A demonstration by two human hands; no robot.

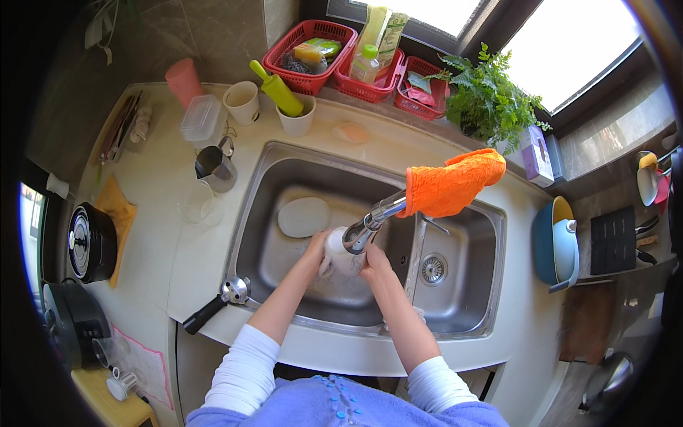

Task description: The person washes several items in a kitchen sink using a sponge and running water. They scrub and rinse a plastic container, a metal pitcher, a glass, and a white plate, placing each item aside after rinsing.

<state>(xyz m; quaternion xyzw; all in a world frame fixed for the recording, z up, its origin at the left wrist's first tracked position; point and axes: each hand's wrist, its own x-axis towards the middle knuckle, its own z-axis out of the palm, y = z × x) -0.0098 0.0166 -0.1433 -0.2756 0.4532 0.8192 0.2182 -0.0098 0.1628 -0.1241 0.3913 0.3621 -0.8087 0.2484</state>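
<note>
Over the large basin of the stainless steel sink (251,213), I hold a white mug (347,265) beneath the head of the chrome faucet (358,235). My left hand (319,246) grips the mug's left side, close to its handle. On the opposite side, my right hand (375,260) is against the mug; its fingertips are partly hidden. The faucet head covers part of the mug's opening. Behind the mug, a white oval dish-like object (303,217) lies on the basin floor. An orange cloth (453,181) drapes over the faucet's neck.
A portafilter (219,304) lies at the sink's left rim. Left of the sink stand a metal pitcher (216,168) and a clear cup (196,203). Behind are white cups, one with a green rolling pin (280,93). The smaller basin has a drain strainer (433,268).
</note>
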